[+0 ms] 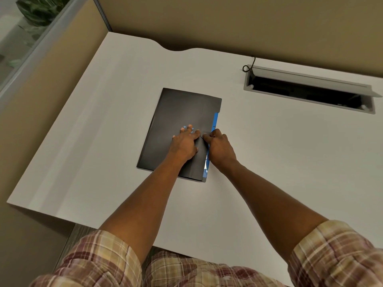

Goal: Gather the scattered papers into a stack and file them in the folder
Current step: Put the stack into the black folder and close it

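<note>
Black, flat rectangular folder [182, 129] lies closed at the white desk's [259, 162] centre. Left hand [184, 142] presses its cover with straight fingers, steadying it; at three o'clock, right hand [219, 148] pinches what looks like a thin dark closure cord beside the blue edge strip [215, 121]. No loose papers show.

One folder [182, 121], two hands, one desk [103, 141], one cable hatch [310, 90]

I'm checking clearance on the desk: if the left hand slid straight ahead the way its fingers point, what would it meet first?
Likely nothing soon. The left hand lies flat on the closed black card folder, fingers pointing up its cover toward the far edge. Beyond that is bare white desk, then the beige partition wall.
</note>
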`<control>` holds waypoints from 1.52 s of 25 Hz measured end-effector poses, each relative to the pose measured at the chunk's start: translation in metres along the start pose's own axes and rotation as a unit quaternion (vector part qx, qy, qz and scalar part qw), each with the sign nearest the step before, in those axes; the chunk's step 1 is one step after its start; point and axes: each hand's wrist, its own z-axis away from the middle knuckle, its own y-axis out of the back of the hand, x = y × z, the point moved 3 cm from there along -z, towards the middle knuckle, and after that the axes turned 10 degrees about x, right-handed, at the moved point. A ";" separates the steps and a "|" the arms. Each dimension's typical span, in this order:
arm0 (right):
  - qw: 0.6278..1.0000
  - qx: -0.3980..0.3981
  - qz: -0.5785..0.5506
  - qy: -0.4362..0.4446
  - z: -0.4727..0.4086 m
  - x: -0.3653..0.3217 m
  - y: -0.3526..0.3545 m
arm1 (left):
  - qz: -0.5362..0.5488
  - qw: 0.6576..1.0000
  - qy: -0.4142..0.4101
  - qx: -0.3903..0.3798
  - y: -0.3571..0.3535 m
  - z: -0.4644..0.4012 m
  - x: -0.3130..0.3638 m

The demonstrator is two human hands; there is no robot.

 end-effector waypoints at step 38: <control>0.876 0.073 -0.313 -0.359 0.004 0.027 0.014 | 0.559 0.755 0.325 0.108 0.062 0.025 -0.102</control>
